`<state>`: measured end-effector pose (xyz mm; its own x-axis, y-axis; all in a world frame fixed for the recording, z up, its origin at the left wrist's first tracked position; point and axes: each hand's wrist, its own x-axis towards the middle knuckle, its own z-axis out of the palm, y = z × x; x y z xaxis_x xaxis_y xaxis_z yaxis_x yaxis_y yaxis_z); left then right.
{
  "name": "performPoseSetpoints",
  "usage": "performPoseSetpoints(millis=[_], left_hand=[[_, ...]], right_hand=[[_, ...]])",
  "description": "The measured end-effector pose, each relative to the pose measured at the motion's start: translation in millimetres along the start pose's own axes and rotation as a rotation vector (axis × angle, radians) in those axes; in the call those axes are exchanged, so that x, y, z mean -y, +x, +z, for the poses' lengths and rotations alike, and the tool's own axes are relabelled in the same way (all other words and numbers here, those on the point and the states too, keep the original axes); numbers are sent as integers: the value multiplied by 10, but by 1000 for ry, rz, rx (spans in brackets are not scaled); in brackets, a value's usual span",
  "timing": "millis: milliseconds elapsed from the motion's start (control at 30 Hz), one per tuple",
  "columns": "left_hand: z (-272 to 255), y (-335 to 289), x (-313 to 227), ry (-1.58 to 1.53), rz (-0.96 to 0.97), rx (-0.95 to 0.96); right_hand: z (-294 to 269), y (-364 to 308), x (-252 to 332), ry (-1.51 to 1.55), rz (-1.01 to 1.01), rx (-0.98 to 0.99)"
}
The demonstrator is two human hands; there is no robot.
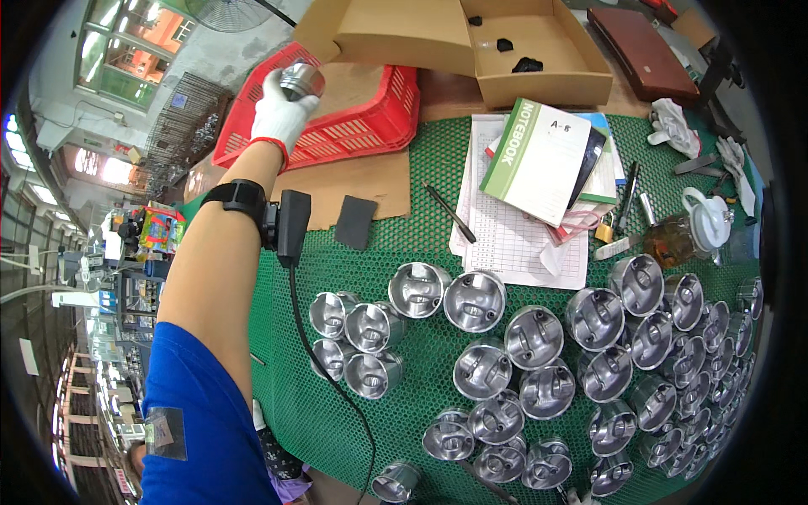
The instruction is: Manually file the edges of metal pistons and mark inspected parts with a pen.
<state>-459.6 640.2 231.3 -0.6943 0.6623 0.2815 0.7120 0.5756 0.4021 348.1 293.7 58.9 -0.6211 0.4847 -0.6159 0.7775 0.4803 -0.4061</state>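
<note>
My left hand (pixel 284 114), in a white glove with a red cuff, is closed round a shiny metal piston (pixel 302 81). It holds the piston over the left side of a red plastic crate (pixel 394 105). A flat brown sheet (pixel 349 84) shows inside the crate. Many more pistons stand on the green mesh mat (pixel 311 450), among them a small group (pixel 370 326) on the left and crowded rows (pixel 596 318) on the right. At the bottom edge a sliver of white (pixel 581 498) may be my right glove; its fingers cannot be made out.
Behind the crate stands an open cardboard box (pixel 547 88) with small black pieces. A notebook (pixel 534 160) lies on printed sheets (pixel 530 252), with a pen (pixel 449 212) beside them. At the right are a jug (pixel 686 231), padlock (pixel 604 228) and gloves (pixel 673 128). A black cable (pixel 324 370) hangs from my wrist device.
</note>
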Motion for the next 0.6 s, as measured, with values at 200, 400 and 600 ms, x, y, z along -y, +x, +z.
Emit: performPoseSetpoints(millis=[200,400,600], left_hand=[[691,-203,424,511,571,56],[749,-203,387,745,559,105],[651,-408,276,754,521,181]], right_hand=[[-174,97,72,262,98,150],[-164,55,34,258,126,208],[-14,19,-45,38,2,104]])
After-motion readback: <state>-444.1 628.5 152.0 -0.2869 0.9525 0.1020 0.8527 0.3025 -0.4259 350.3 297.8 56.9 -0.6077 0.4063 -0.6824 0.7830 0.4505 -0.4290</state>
